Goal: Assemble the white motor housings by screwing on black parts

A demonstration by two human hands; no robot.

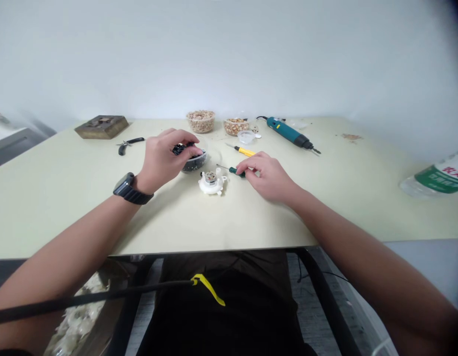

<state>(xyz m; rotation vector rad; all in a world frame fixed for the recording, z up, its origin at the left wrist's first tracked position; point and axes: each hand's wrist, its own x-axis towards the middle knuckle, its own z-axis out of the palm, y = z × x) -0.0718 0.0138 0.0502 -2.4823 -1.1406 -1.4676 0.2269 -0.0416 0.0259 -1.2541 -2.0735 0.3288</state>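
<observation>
The left hand [162,160] closes its grip on black pieces [180,149] above a clear bowl [195,164] holding more. The right hand [268,175] rests open beside a green screwdriver [236,171]. Pale granules fill two far tubs [200,122].

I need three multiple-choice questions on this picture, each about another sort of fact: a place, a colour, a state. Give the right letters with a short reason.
1. Where is the electric screwdriver?
A) On the floor
B) At the far side of the table
C) Inside a box

2. What colour is the handle of the screwdriver beside the right hand?
A) Green
B) Red
C) Blue

3. What does the left hand hold?
A) Pliers
B) Nothing
C) Black pieces

1: B, it lies near the far edge.
2: A, the handle shows green.
3: C, they sit in its fingers above the clear bowl.
</observation>
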